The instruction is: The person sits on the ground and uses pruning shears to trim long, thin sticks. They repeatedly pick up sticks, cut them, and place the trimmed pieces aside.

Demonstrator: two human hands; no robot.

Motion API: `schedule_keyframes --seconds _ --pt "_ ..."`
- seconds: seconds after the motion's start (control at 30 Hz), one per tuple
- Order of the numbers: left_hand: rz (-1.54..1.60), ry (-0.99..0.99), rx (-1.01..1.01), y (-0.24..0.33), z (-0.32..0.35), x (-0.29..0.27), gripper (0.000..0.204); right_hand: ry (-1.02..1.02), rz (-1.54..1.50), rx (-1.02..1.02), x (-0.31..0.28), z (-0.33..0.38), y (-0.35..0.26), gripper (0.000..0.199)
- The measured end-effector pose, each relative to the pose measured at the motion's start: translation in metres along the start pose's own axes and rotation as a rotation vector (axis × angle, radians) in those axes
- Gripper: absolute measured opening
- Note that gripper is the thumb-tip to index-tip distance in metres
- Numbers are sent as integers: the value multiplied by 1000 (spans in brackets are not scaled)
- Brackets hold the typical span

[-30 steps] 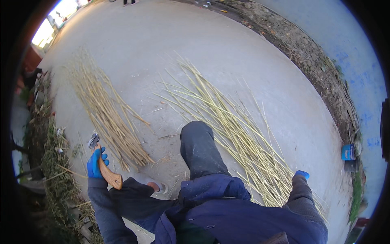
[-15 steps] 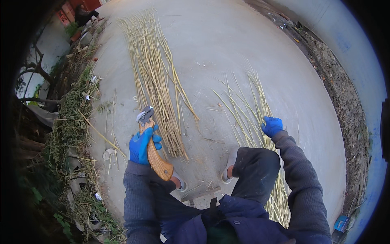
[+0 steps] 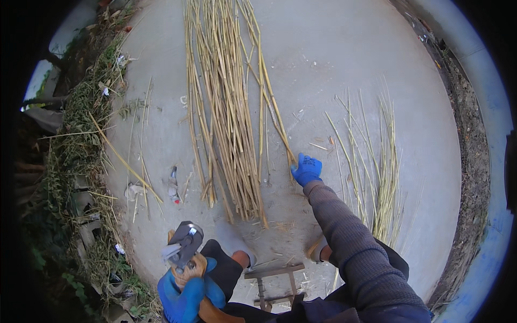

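My left hand (image 3: 191, 299), in a blue glove, is closed around a pruning cutter with a wooden handle (image 3: 218, 315) and a grey metal head (image 3: 187, 245). It is at the lower left, above my leg. My right hand (image 3: 307, 169), gloved in blue too, reaches forward with its fingers closed on the near end of a yellowish cane stalk (image 3: 278, 123). That stalk lies along the right side of a long pile of cane stalks (image 3: 231, 124) spread on the concrete. Farther right lies a bundle of thinner, greener stalks (image 3: 388, 185).
A small wooden frame (image 3: 274, 272) is on the ground between my feet. Dry weeds and litter (image 3: 81, 156) line the left edge. On the right run a dirt strip (image 3: 458, 102) and a pale wall (image 3: 484, 70). A small grey object (image 3: 173, 184) lies left of the pile.
My right hand has moved left from the thin stalks to the pile's right-hand stalk. The cutter and left hand have come down and closer to me. The view has tilted downward.
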State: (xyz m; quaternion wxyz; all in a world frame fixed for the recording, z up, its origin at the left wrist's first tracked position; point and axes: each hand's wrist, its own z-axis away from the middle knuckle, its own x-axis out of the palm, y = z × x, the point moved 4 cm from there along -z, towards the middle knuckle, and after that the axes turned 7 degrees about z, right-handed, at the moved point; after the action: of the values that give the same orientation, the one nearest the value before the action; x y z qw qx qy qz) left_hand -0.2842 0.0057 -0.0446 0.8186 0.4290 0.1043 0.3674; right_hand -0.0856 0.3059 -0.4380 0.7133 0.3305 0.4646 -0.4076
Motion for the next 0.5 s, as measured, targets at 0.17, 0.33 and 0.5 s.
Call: schedule_keyframes --seconds 0.17,0.33,0.5 --pt "-92 102 -106 -1 -11 -7 33 44 23 -1 27 -43 -14 42" --pt "-161 175 -169 -3 -26 -14 35 0 -22 -63 37 -60 -18 30" --pt "-65 53 -160 1 -28 -5 33 -225 -251 -223 40 -32 -6 29"
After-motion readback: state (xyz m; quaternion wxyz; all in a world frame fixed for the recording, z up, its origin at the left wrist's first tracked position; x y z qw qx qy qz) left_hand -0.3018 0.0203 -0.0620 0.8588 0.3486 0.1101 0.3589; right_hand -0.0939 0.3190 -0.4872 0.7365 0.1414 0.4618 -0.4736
